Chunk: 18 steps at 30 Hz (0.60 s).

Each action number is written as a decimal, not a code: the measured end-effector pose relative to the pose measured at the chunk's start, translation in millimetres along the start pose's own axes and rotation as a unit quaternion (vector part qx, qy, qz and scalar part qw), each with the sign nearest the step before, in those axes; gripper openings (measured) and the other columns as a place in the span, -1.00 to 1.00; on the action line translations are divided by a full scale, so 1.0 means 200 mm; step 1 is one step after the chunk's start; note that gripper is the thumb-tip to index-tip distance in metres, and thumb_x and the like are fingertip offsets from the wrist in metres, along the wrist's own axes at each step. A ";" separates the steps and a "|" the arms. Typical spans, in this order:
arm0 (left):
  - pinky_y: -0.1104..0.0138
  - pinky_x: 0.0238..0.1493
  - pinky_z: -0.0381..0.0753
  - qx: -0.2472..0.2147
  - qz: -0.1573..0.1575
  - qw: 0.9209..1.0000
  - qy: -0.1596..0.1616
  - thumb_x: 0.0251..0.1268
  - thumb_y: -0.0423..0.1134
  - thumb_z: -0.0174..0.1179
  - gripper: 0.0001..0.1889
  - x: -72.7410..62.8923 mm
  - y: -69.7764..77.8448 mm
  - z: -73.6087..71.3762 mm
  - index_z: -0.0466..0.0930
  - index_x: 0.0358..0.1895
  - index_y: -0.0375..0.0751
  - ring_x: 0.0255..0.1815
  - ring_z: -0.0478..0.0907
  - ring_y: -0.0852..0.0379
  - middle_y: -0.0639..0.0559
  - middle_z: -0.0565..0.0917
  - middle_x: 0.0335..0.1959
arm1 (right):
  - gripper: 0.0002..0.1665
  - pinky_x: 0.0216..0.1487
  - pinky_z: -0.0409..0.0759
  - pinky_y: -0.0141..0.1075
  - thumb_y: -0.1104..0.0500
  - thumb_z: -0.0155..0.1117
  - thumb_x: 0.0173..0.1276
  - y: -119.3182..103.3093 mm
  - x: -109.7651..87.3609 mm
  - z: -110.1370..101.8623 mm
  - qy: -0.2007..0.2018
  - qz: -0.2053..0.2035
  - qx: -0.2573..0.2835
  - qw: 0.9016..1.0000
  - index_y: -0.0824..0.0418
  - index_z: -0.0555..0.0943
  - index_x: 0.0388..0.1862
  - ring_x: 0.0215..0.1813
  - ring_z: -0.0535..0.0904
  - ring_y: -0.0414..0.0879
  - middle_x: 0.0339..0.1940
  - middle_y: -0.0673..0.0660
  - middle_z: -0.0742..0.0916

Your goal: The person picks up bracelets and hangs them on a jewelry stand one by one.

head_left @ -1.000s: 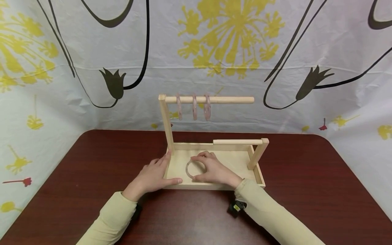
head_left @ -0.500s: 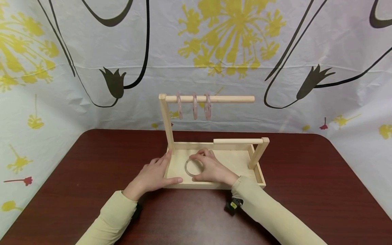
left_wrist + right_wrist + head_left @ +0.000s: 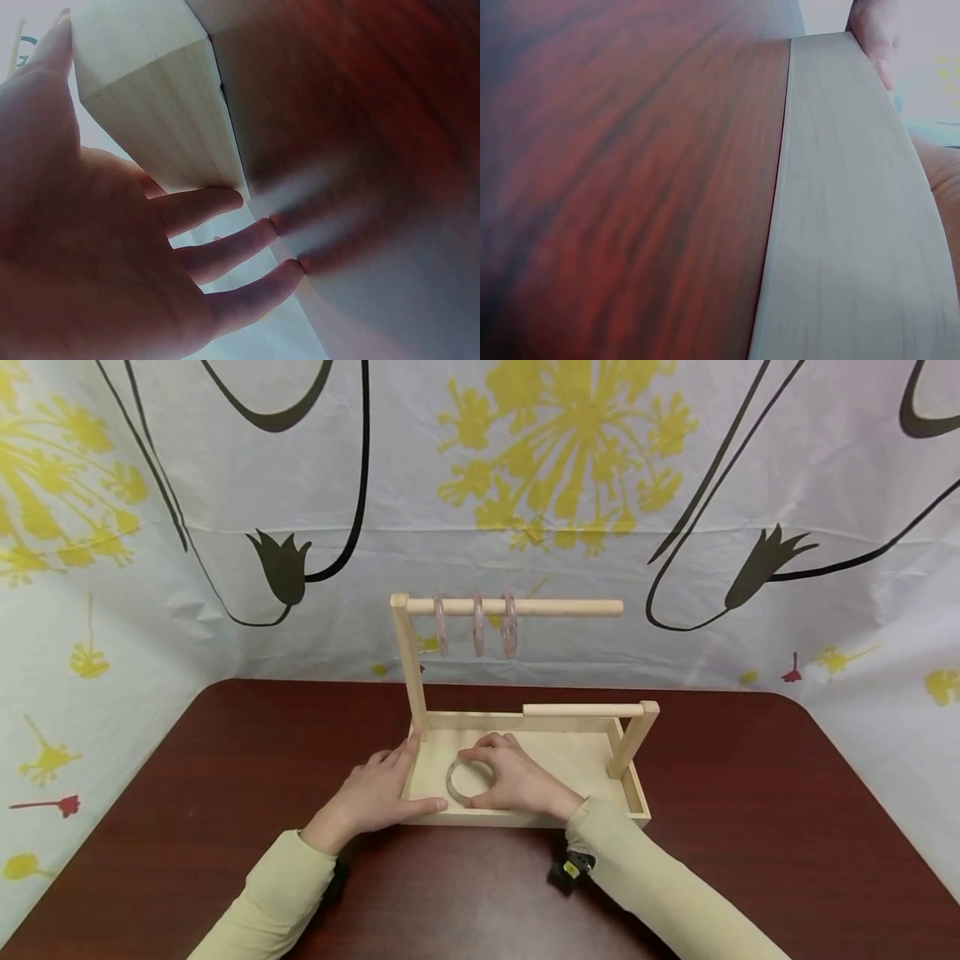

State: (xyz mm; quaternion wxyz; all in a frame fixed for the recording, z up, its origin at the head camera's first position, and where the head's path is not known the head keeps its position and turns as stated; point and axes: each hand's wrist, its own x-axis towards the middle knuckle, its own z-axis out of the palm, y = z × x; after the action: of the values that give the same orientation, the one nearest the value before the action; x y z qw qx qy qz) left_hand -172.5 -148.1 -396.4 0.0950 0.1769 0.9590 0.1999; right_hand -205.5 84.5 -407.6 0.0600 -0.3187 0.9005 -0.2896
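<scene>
A pale bangle [image 3: 450,781] lies in the light wooden tray [image 3: 555,819] of a two-armed stand. My right hand [image 3: 516,778] pinches it, thumb on the near side and fingers on the far side. My left hand [image 3: 372,795] rests on the tray's front left corner, thumb over the front rim and fingers along the left side. In the left wrist view its fingers [image 3: 240,246] reach down to the tabletop, nearly straight. Pinkish bangles [image 3: 478,635] hang spaced along the upper rod [image 3: 570,607]. The right wrist view mostly shows the tray's front wall [image 3: 840,210], with the right hand largely hidden.
From the tray's left end rises a tall post [image 3: 408,668] bearing the upper rod. A short post [image 3: 632,739] at the right end carries a lower rod [image 3: 581,710] pointing left. The dark red-brown table [image 3: 750,793] meets a patterned cloth [image 3: 750,468] behind.
My right hand has slid the bangle slightly left inside the tray. The left hand and the hanging bangles stay where they were.
</scene>
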 end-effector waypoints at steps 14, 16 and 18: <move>-0.24 0.12 0.30 0.004 0.002 1.000 0.003 0.14 0.38 0.17 0.13 0.00 0.00 0.01 -0.13 0.54 -0.30 0.30 0.28 -0.35 -0.24 0.18 0.46 | -0.20 0.08 0.40 -0.03 0.09 0.57 -0.04 -0.02 -0.06 -0.03 0.024 -0.003 0.047 0.999 0.24 0.55 0.25 0.17 0.35 0.08 0.13 0.19 0.51; -0.24 0.12 0.30 0.004 0.003 1.000 0.003 0.14 0.37 0.17 0.12 0.00 0.00 0.01 -0.13 0.54 -0.29 0.30 0.28 -0.35 -0.24 0.18 0.46 | -0.20 0.06 0.41 -0.05 0.09 0.56 -0.04 -0.03 -0.06 -0.03 0.029 -0.005 0.051 0.998 0.23 0.56 0.25 0.16 0.34 0.07 0.13 0.18 0.51; -0.24 0.13 0.29 0.004 0.000 1.000 0.003 0.14 0.37 0.17 0.12 0.01 -0.01 0.01 -0.14 0.55 -0.28 0.31 0.27 -0.35 -0.22 0.17 0.47 | -0.20 0.06 0.41 -0.07 0.09 0.56 -0.04 -0.04 -0.07 -0.04 0.033 -0.005 0.055 0.998 0.22 0.56 0.25 0.17 0.34 0.06 0.12 0.17 0.51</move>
State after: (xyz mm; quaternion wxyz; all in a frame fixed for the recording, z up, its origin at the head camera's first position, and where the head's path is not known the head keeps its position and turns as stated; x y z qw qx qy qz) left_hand -173.6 -147.6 -399.0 0.0916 0.1763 0.9601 0.1970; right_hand -192.9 91.4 -398.2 0.0459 -0.3097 0.8829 -0.3499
